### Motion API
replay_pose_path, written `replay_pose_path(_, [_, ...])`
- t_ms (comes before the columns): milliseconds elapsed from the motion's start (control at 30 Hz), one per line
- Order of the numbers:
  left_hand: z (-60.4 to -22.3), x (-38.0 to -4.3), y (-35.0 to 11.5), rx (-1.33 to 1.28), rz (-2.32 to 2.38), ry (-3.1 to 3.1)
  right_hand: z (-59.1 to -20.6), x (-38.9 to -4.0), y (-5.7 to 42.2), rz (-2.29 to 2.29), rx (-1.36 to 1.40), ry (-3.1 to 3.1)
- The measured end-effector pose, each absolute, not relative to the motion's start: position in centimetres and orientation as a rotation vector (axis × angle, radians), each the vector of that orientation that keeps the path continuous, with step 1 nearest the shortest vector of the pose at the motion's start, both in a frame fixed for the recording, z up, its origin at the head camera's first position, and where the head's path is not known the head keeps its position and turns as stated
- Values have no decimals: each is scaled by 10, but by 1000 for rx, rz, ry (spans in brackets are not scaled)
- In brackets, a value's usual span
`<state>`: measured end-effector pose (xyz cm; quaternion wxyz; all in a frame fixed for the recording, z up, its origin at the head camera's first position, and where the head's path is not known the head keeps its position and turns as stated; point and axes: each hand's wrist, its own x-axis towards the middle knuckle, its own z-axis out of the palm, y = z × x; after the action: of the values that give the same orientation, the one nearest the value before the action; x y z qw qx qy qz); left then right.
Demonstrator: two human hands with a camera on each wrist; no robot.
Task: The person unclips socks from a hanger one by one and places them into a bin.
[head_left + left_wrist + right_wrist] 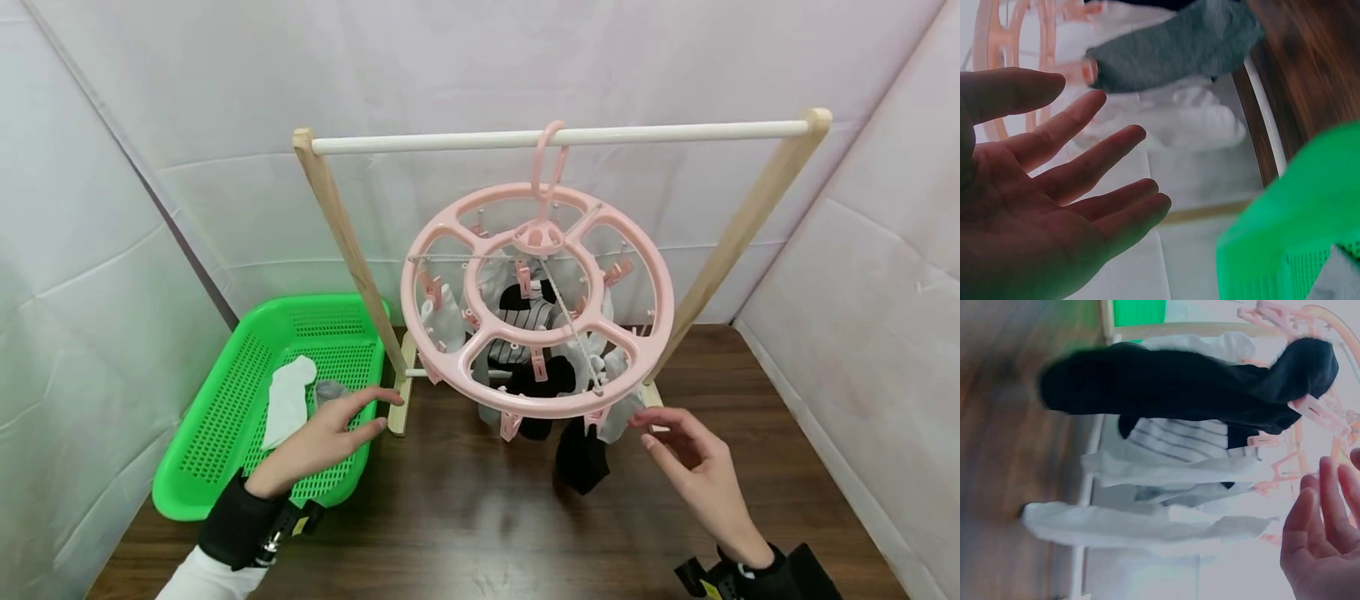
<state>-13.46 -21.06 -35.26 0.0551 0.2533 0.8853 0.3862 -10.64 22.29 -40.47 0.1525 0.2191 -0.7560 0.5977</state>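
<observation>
A round pink clip hanger [457, 367] hangs by its hook from the white bar [420, 143]. Socks are clipped below it, among them a black sock [582, 457], a striped sock [1179, 439] and a grey sock [1179, 50]. My left hand [333, 437] is over the right side of the green basket [183, 467], fingers spread and palm empty in the left wrist view. Inside the basket lie a white sock [287, 404] and a grey sock [328, 390], the latter partly behind that hand. Beside the hanger's lower right, my right hand [701, 471] has loosely bent fingers and holds nothing.
Wooden side posts [742, 229] carry the bar, with a wooden foot [400, 408] standing on the dark wood-grain surface [480, 533]. Pale cloth walls [862, 292] enclose the back and both sides. A pink clip [1320, 415] grips the black sock's top.
</observation>
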Motion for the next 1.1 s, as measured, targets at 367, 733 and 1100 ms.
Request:
replay_pose_path(367, [-369, -118, -182, 936, 1255, 2547, -391, -127, 202, 1949, 794, -2228])
replay_pose_path(733, [-375, -115, -167, 966, 1280, 2514, -386, -133, 197, 1943, 892, -2221])
replay_pose_path(1100, [-390, -116, -147, 1032, 1363, 2395, -385, -118, 188, 2083, 964, -2160])
